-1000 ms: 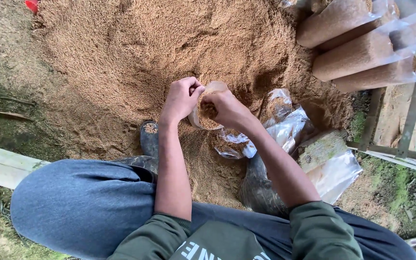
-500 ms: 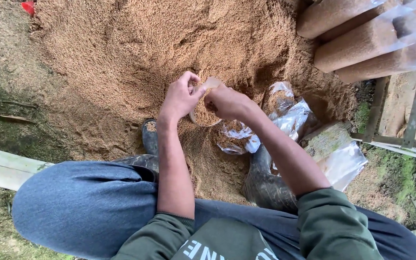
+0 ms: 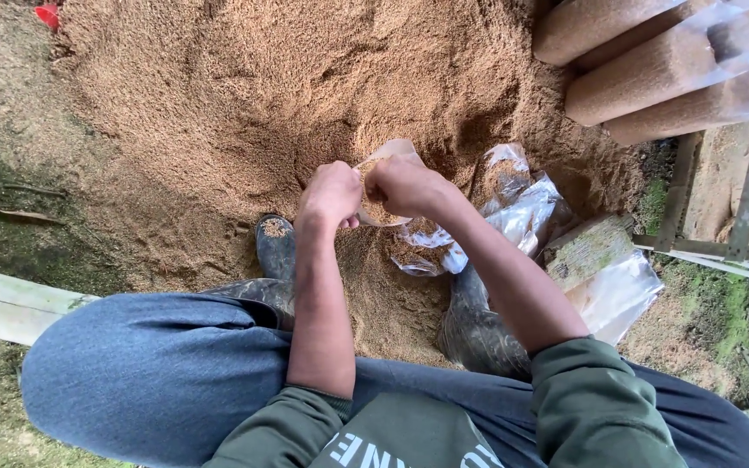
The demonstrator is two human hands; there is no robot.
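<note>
Change: against the earlier views, both hands sit a little lower and closer together over the bag mouth; the bag now shows a fuller rim, standing open between the fingers. Judged from this, filling of the bag is under way and not finished.

Left hand [image 3: 329, 196]: fingers curled closed, pinching the near-left edge of the clear plastic bag [image 3: 385, 186]; thumb side turned inward, toward the other hand.

Right hand [image 3: 405, 185]: fingers folded shut on the opposite edge of the same bag, knuckles up; the two hands are almost touching.

Clear plastic bag: thin, glossy, crinkled film; mouth held open just beyond the fingertips; a layer of tan grain shows inside, below the fingers.

Rubber boots [image 3: 276, 247]: dark, wet-looking, dusted with grain; one below the left fingers, the other below and right of the right wrist.

Spare bags [image 3: 513, 208]: loose, crumpled clear film with grains clinging, lying just right of the right fingers.

Wooden block [image 3: 584, 251]: weathered, mossy, flat-faced, farther right of the fingers, on a sheet of plastic.

Sawdust heap [image 3: 244, 95]: fine, dry, tan, granular; a scooped hollow lies directly beyond the fingertips.

Filled bags [image 3: 652, 74]: firm, rounded cylinders of packed tan material in clear film, stacked well beyond and right of the fingers.

Red object [image 3: 48, 14]: small, far left beyond the fingers; kind cannot be told.
</note>
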